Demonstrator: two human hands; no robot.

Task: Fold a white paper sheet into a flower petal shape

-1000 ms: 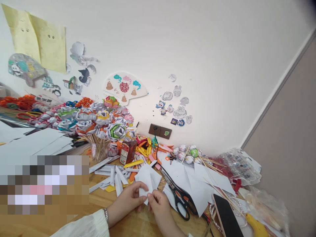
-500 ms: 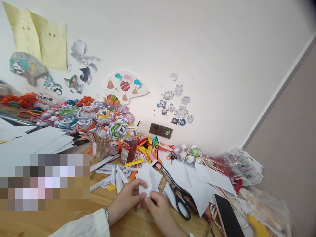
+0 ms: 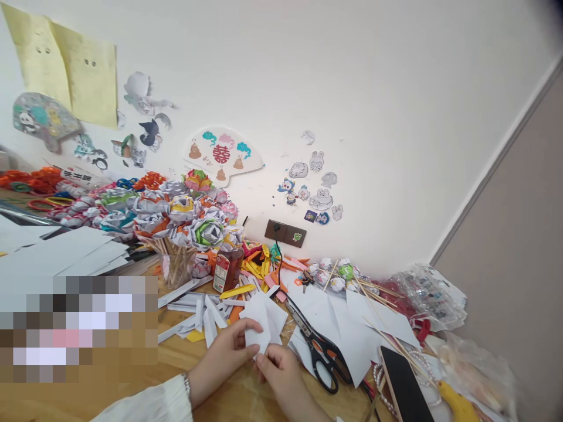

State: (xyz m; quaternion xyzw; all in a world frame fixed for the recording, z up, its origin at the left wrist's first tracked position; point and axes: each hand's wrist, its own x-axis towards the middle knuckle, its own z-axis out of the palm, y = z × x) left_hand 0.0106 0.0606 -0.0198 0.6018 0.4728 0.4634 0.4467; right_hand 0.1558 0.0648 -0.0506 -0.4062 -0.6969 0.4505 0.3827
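Both my hands meet low in the middle of the head view, over a wooden table (image 3: 176, 357). My left hand (image 3: 222, 357), in a white sleeve with a bracelet at the wrist, pinches the lower edge of a folded white paper piece (image 3: 264, 319) with its thumb on top. My right hand (image 3: 277, 369) grips the same paper's bottom corner from below. The paper stands up between the fingers, its pointed folds aimed away from me.
Black-handled scissors (image 3: 321, 351) lie just right of my hands on white paper sheets (image 3: 352, 328). A dark phone (image 3: 402, 384) and a yellow glue gun (image 3: 457, 404) lie further right. Paper flowers on sticks (image 3: 185, 217), a red jar (image 3: 225, 272) and coloured strips (image 3: 259, 269) crowd the back.
My hands have shifted their pinch slightly on the white paper, the left thumb sliding along its lower edge. The paper stays in the same place and nothing else has moved.
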